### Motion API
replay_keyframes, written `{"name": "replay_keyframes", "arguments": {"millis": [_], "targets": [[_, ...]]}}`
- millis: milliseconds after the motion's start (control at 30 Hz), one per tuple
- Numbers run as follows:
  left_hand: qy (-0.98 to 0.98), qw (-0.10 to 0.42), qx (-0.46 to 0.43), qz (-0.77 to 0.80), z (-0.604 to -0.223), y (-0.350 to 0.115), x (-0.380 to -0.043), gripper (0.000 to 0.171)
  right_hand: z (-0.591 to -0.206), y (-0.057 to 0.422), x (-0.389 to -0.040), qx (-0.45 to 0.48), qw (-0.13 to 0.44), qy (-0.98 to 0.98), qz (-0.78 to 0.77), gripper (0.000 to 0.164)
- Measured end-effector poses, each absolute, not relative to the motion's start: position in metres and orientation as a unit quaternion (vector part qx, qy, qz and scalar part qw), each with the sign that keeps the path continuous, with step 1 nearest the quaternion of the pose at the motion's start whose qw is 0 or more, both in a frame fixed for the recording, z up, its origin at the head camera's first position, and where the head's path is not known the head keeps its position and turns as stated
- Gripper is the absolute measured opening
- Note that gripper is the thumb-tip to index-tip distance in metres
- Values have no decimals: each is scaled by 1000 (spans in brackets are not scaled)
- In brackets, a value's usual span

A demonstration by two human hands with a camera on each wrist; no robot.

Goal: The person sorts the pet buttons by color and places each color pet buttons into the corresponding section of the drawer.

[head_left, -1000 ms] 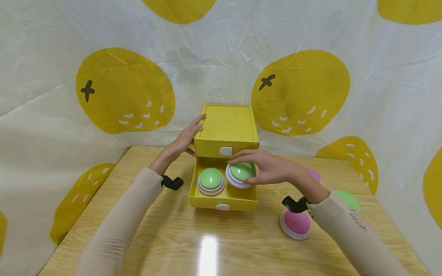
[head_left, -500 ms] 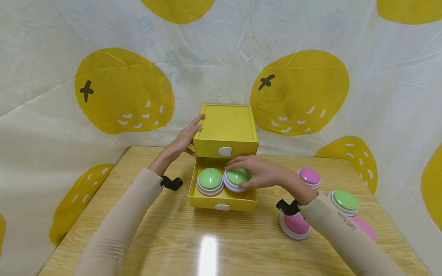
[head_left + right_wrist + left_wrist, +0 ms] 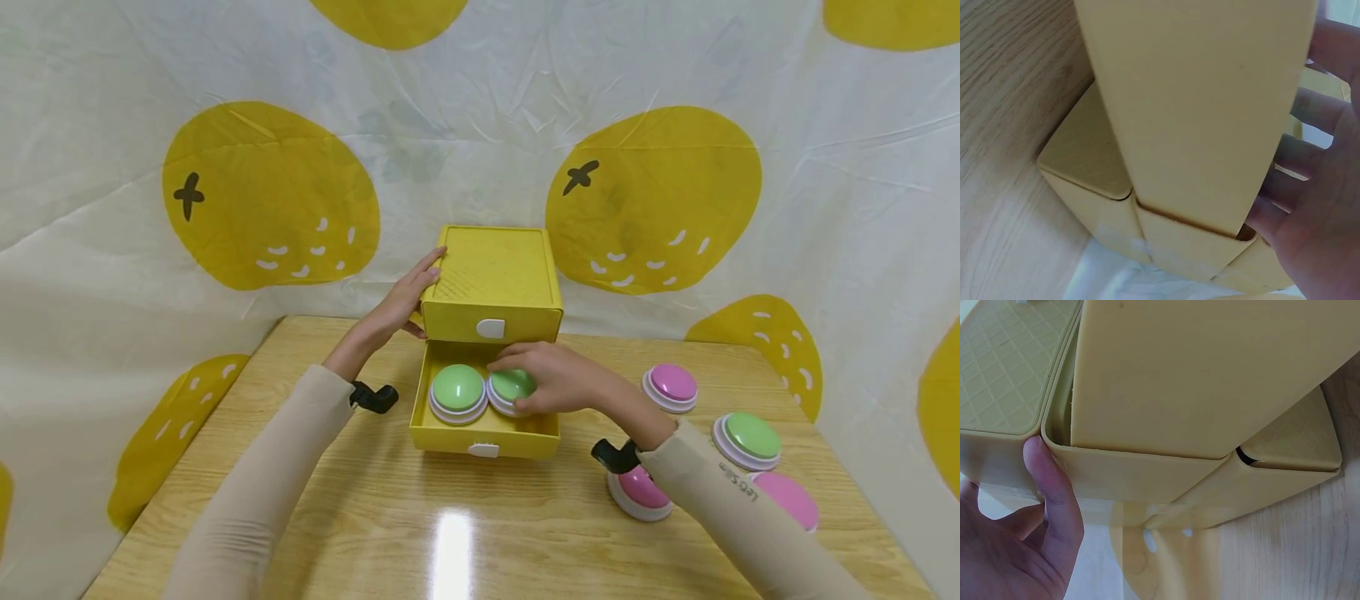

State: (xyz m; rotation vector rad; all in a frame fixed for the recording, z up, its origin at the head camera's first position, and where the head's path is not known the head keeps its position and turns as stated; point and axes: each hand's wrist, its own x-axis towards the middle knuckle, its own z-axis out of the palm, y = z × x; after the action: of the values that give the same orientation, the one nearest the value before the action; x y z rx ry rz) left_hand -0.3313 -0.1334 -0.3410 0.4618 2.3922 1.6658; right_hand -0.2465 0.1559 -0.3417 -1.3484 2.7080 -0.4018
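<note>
A yellow two-tier drawer box (image 3: 502,267) stands at the back of the table, its lower drawer (image 3: 442,440) pulled out. My left hand (image 3: 397,307) lies along the box's left side, fingers extended; in the left wrist view, the thumb (image 3: 1054,481) touches the box's side near an edge. Inside the drawer, one green domed push button (image 3: 458,387) with a white base sits on the left. My right hand (image 3: 558,379) grips a second green push button (image 3: 512,385) right beside it, low in the drawer. The right wrist view shows the fingers reaching over the drawer wall (image 3: 1204,112), their tips hidden.
On the table's right side are a pink button (image 3: 672,383), a green button (image 3: 752,435) and two more pink ones, partly covered by the right forearm. The upper drawer (image 3: 453,322) is closed. A fabric backdrop with yellow fruit prints hangs behind the table.
My right hand has moved down and left, lowering the second green button into the drawer beside the first. The left hand has stayed against the box.
</note>
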Motion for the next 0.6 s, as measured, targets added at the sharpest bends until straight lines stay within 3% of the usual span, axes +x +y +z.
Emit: {"name": "replay_keyframes", "arguments": {"millis": [600], "targets": [[807, 93, 156, 562, -343, -133, -332, 54, -347, 162, -241, -422, 59, 898, -105, 58]]}}
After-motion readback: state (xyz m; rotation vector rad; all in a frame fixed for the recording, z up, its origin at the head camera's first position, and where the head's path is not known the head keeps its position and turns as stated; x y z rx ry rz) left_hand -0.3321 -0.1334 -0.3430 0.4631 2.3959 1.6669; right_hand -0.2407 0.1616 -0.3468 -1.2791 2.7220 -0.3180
